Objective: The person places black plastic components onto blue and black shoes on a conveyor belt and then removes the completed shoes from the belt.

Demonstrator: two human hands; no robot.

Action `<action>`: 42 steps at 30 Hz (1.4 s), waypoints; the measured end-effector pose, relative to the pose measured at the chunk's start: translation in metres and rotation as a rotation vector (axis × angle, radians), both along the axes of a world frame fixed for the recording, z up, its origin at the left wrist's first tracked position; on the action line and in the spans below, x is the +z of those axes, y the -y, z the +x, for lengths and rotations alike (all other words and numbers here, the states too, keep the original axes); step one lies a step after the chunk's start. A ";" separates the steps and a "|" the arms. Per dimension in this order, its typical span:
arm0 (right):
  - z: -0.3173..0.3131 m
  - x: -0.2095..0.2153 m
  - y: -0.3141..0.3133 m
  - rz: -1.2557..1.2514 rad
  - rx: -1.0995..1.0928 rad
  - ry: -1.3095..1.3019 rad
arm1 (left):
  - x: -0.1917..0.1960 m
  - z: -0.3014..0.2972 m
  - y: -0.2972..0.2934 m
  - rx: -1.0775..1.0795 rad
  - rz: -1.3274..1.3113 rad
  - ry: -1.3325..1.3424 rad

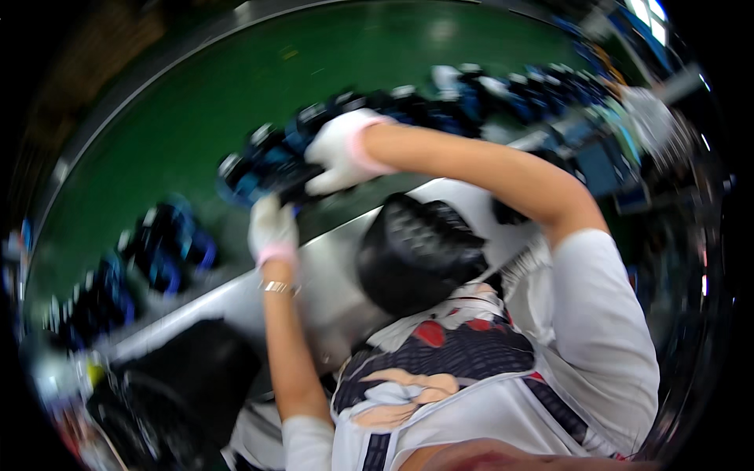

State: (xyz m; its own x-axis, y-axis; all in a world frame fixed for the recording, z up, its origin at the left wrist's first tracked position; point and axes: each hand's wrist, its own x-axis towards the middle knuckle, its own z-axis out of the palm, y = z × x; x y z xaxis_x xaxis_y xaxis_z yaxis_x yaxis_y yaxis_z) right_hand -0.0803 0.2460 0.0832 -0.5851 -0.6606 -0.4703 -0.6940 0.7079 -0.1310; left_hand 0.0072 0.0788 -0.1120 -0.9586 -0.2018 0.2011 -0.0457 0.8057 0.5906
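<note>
Both my hands wear white gloves with pink cuffs and are blurred by motion. My right hand [342, 153] reaches across to the left and is closed on a dark part [300, 182], whose kind the blur hides. At the near end of that part, the fingers of my left hand [272, 228] are closed against it. Just beyond my hands stands a row of blue and black pieces [251, 161] on the green conveyor belt. Close to my body, a black bag-like container [393, 275] holds several small black parts [428, 228].
The green belt [188, 110] curves across the far side. More blue and black pieces [169, 239] stand on it at left, and another row [518, 94] runs right. A metal ledge [330, 271] borders the near side. A second black bag [188, 369] sits at lower left.
</note>
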 end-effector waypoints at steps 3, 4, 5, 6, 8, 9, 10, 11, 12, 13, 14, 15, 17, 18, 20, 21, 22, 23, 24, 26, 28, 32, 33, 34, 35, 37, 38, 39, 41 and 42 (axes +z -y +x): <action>0.007 -0.005 0.009 0.049 0.004 -0.032 | 0.013 0.004 -0.004 0.016 0.024 0.008; 0.011 0.001 0.015 0.087 -0.005 -0.056 | 0.013 0.005 -0.004 0.037 0.016 0.013; 0.012 -0.002 0.025 0.119 -0.001 -0.056 | 0.021 0.010 -0.003 0.064 0.096 -0.007; 0.014 -0.006 0.035 0.150 -0.005 -0.056 | 0.012 0.016 0.004 0.073 0.098 -0.031; 0.013 -0.006 0.049 0.162 0.024 -0.042 | 0.012 0.021 0.007 0.115 0.143 0.016; 0.010 -0.007 0.054 0.152 0.035 -0.034 | 0.012 0.023 0.008 0.127 0.157 0.013; 0.006 -0.006 0.056 0.141 0.039 -0.030 | 0.015 0.023 0.006 0.133 0.171 0.005; 0.003 -0.005 0.059 0.117 0.047 -0.016 | 0.015 0.023 0.005 0.137 0.183 -0.002; 0.000 -0.004 0.063 0.115 0.050 -0.007 | 0.015 0.023 0.005 0.134 0.188 -0.028; -0.006 -0.006 0.067 0.127 0.044 0.000 | 0.015 0.021 0.003 0.125 0.194 -0.056; -0.012 -0.008 0.071 0.140 0.040 0.008 | 0.015 0.019 0.002 0.117 0.201 -0.083; -0.017 -0.009 0.074 0.134 0.050 0.026 | 0.015 0.017 0.001 0.116 0.186 -0.075; -0.022 -0.008 0.085 0.085 0.091 0.047 | 0.011 0.017 0.002 0.123 0.156 -0.045; -0.025 -0.005 0.090 0.064 0.116 0.061 | 0.009 0.018 0.003 0.120 0.141 -0.044; -0.036 -0.006 0.094 0.062 0.131 0.041 | 0.015 0.018 0.004 0.105 0.111 -0.048; -0.038 -0.007 0.094 0.072 0.096 0.067 | 0.015 0.019 0.004 0.109 0.113 -0.036; -0.039 -0.005 0.095 0.081 0.058 0.090 | 0.017 0.019 0.004 0.109 0.114 -0.024; -0.040 -0.003 0.096 0.084 0.048 0.106 | 0.018 0.019 0.003 0.110 0.116 -0.013; -0.041 -0.001 0.097 0.087 0.038 0.121 | 0.019 0.019 0.003 0.116 0.135 -0.037; -0.043 -0.005 0.104 0.104 0.033 0.121 | 0.019 0.020 0.003 0.135 0.169 -0.081; -0.044 -0.016 0.112 0.135 0.034 0.086 | 0.016 0.020 0.002 0.130 0.182 -0.119; -0.019 -0.026 0.141 0.262 0.057 -0.057 | 0.017 0.020 0.003 0.128 0.180 -0.105; -0.013 -0.036 0.146 0.251 0.071 -0.096 | 0.017 0.022 0.004 0.129 0.164 -0.088; -0.010 -0.048 0.148 0.244 0.077 -0.143 | 0.018 0.022 0.004 0.122 0.152 -0.077; -0.006 -0.055 0.150 0.271 0.129 -0.163 | 0.019 0.022 0.004 0.118 0.140 -0.068; 0.001 -0.066 0.157 0.234 0.126 -0.149 | 0.023 0.020 0.010 0.117 0.098 0.051; 0.003 -0.070 0.162 0.237 0.126 -0.137 | 0.027 0.019 0.014 0.113 0.060 0.149; 0.004 -0.073 0.166 0.233 0.121 -0.140 | 0.032 0.015 0.019 0.141 0.099 0.286; 0.007 -0.075 0.171 0.238 0.119 -0.144 | 0.040 0.008 0.024 0.131 0.053 0.442; 0.009 -0.080 0.175 0.210 0.136 -0.170 | 0.041 0.006 0.027 0.122 0.025 0.521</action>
State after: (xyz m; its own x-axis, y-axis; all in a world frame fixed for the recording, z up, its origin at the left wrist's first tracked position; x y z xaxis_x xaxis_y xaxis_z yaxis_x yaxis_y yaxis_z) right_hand -0.0718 0.0715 0.0036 -0.5795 -0.6373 -0.5080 -0.7841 0.6060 0.1341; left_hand 0.0135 0.0514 -0.0711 -0.8995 -0.3164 -0.3014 -0.4302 0.7623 0.4836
